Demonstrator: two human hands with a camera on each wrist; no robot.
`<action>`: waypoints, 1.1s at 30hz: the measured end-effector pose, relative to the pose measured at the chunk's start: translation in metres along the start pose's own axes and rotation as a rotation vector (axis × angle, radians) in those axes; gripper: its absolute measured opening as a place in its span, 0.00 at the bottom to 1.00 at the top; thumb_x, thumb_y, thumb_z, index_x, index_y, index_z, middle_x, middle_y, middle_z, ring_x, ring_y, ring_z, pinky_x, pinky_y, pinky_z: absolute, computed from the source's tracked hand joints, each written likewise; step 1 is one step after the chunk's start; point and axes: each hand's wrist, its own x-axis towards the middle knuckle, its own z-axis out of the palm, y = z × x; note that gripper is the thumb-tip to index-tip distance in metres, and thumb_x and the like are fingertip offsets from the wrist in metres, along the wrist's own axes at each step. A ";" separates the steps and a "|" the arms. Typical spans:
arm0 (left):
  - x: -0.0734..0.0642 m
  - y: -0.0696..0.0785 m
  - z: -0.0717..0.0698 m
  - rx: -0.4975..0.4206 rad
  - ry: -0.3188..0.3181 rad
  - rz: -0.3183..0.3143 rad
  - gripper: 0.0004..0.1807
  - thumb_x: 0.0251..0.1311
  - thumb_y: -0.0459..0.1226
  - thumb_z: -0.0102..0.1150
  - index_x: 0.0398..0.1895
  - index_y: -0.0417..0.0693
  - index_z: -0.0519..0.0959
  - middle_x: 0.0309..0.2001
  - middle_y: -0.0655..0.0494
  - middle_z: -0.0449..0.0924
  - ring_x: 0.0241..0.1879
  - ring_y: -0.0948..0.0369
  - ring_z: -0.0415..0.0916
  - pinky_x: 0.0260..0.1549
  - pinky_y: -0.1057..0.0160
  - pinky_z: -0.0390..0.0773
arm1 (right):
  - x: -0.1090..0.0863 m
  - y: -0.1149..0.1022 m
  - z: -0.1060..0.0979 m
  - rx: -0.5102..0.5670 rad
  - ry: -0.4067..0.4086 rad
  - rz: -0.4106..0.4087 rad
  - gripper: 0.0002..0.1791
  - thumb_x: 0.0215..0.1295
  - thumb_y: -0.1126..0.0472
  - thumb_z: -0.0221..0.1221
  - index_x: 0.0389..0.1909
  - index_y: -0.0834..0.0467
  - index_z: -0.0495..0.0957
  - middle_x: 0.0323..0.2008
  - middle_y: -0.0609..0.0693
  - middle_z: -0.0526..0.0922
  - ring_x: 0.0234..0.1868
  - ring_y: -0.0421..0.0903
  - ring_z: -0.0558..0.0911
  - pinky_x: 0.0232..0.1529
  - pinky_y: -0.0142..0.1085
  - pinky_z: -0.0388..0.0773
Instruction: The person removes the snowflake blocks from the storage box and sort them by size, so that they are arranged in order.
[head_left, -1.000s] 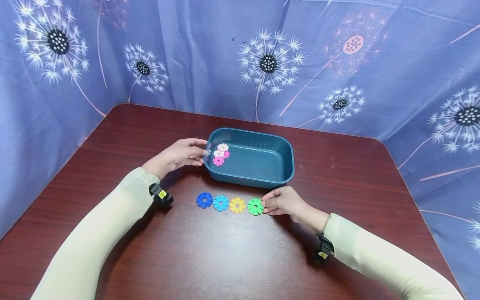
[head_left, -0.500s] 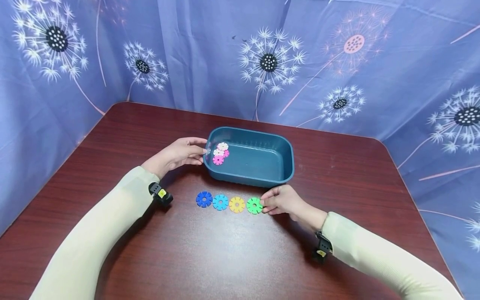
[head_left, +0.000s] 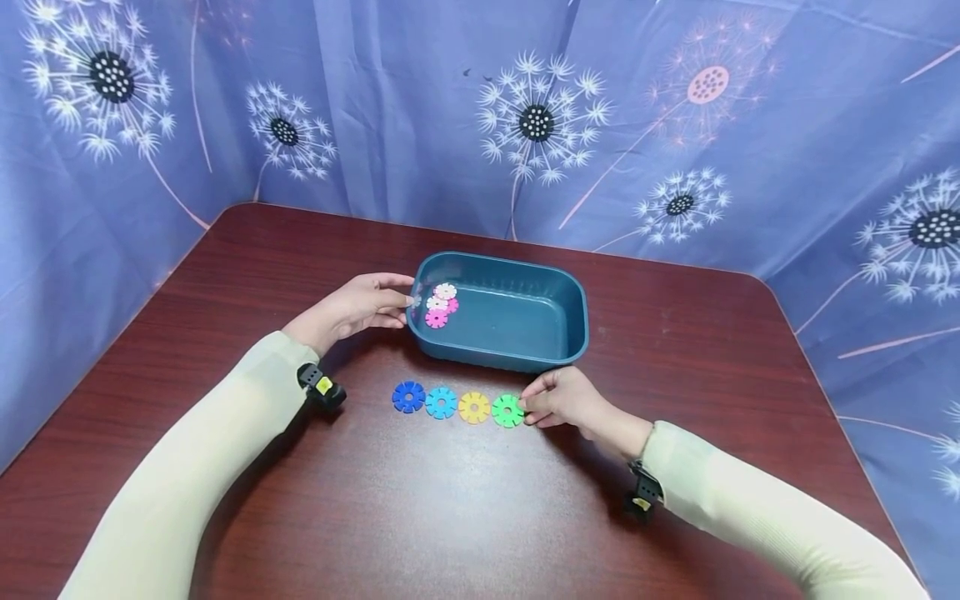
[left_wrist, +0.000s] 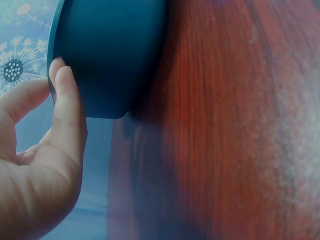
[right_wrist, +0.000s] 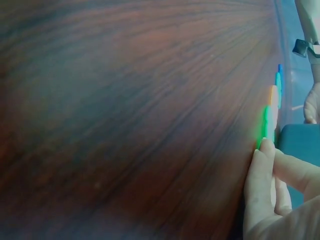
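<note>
Four notched discs lie flat on the table in a closely spaced row, on the near side of a dark teal bin. From left to right they are a dark blue disc, a light blue disc, a yellow disc and a green disc. The right hand, thumb and fingers drawn together, pinches the green disc at its right edge. The left hand grips the bin's left end, the wall held between thumb and fingers; the left wrist view shows this hold from close by. Inside the bin, at its left end, rests a small overlapping group of white discs and pink discs. Pale sleeves cover both arms, and a blue curtain with a dandelion print hangs behind the table.
</note>
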 end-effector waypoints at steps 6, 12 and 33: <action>0.000 0.001 -0.002 -0.003 0.004 -0.006 0.32 0.72 0.33 0.55 0.77 0.39 0.60 0.33 0.57 0.82 0.28 0.66 0.80 0.34 0.72 0.86 | 0.002 -0.001 0.003 -0.091 0.019 -0.051 0.08 0.64 0.69 0.66 0.40 0.71 0.83 0.27 0.51 0.88 0.23 0.37 0.83 0.32 0.36 0.89; -0.003 0.000 -0.003 -0.009 0.001 0.001 0.32 0.72 0.32 0.55 0.77 0.39 0.60 0.32 0.58 0.82 0.28 0.66 0.80 0.34 0.72 0.86 | 0.004 -0.001 0.005 -0.127 0.027 -0.073 0.06 0.64 0.69 0.65 0.38 0.70 0.84 0.27 0.52 0.88 0.22 0.37 0.83 0.31 0.35 0.88; -0.002 -0.002 -0.001 -0.002 -0.016 0.017 0.31 0.72 0.32 0.54 0.77 0.38 0.60 0.29 0.60 0.82 0.27 0.67 0.80 0.33 0.72 0.86 | -0.022 -0.089 -0.042 -0.306 -0.133 -0.404 0.23 0.74 0.57 0.59 0.66 0.59 0.74 0.64 0.59 0.78 0.62 0.53 0.78 0.64 0.47 0.80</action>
